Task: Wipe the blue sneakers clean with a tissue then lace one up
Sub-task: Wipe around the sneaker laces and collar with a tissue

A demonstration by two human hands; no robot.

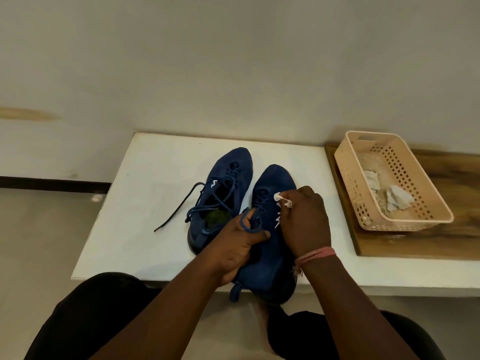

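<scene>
The left hand (pixel 235 252) grips the nearer dark-blue fabric sneaker (pixel 270 245); the right hand's (pixel 305 219) fingers pinch a crumpled white tissue (pixel 281 200) against it.

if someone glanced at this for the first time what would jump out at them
The pair of blue sneakers on the white table draws the eye first. The left hand grips the nearer sneaker at its collar, and the right hand rubs its side with a white tissue. Off to the right, a peach basket on a wooden board holds crumpled used tissues.
</scene>
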